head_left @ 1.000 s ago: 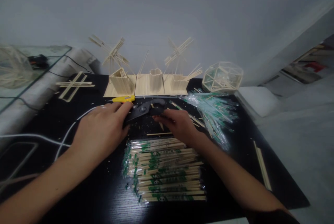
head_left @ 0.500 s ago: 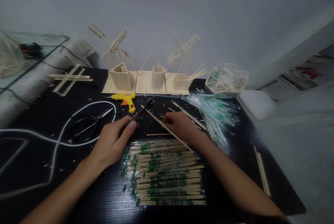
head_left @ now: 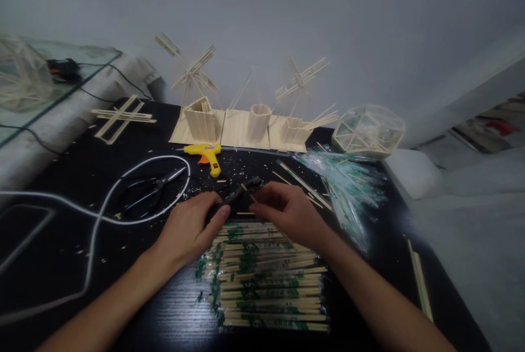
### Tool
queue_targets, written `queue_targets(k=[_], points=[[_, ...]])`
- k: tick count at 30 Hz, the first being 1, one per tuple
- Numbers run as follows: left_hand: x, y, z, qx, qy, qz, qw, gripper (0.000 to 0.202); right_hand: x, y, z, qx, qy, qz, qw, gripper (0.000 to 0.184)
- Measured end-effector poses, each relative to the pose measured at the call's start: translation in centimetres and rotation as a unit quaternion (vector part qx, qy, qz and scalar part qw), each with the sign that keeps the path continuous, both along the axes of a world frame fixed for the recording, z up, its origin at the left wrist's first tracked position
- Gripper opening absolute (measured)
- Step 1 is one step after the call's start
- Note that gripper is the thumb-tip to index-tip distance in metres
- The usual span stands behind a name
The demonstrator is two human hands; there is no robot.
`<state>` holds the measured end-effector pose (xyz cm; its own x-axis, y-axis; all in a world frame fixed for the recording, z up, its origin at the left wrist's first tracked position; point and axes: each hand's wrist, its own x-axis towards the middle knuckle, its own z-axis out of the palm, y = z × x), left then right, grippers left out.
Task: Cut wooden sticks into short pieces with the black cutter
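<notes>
My left hand (head_left: 191, 223) is closed around a black hand tool (head_left: 234, 197), whose exact kind I cannot make out. The tool's dark head points up to the right, toward my other hand. In my right hand (head_left: 293, 214) is a thin wooden stick (head_left: 245, 188), pinched between the fingers, with its end at the tool's head. Much of the stick is hidden by the fingers. Just below both hands lies a layer of wrapped chopsticks (head_left: 273, 282) in clear film with green print. A yellow glue gun (head_left: 209, 156) rests beyond my left hand.
Wooden stick models on flat bases (head_left: 241, 129) stand along the back. Pliers (head_left: 158, 187) lie inside a white cable loop (head_left: 109, 201) at left. Torn wrappers (head_left: 348, 182) and a geometric stick frame (head_left: 369, 130) are at right. Loose sticks (head_left: 420, 281) lie near the right edge.
The stick has swung and shifted so its end meets the tool's head. My hands are closer together, and the whole view has shifted slightly.
</notes>
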<state>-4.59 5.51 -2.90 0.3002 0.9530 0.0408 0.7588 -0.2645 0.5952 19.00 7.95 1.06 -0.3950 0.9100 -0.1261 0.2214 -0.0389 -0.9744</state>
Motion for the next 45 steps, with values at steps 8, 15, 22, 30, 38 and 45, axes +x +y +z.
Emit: queue_targets(k=[8,15,22,30,38,45], points=[[0.1,-0.3,0.5,-0.009,0.034,0.008,0.999,0.049,-1.1,-0.8,-0.9,-0.007,0.000,-0.065,0.998,0.015],[0.3,-0.2,0.7,-0.031,0.058,0.012,0.998,0.056,-1.1,-0.8,-1.4,0.016,-0.019,-0.068,0.997,0.015],[0.4,-0.2,0.9,-0.028,0.069,0.015,0.997,0.057,-1.0,-0.7,-1.3,0.011,-0.036,-0.052,0.998,0.015],[0.6,-0.2,0.6,-0.030,0.052,-0.022,0.998,0.053,0.8,0.4,0.1,0.014,0.009,0.001,1.000,0.053],[0.9,-0.7,0.8,-0.076,0.007,-0.065,0.995,0.051,1.8,1.1,0.1,-0.094,0.051,0.100,0.989,0.034],[1.0,-0.3,1.0,-0.093,0.041,-0.053,0.993,0.057,1.7,1.3,-0.5,-0.107,0.042,0.090,0.989,0.034]])
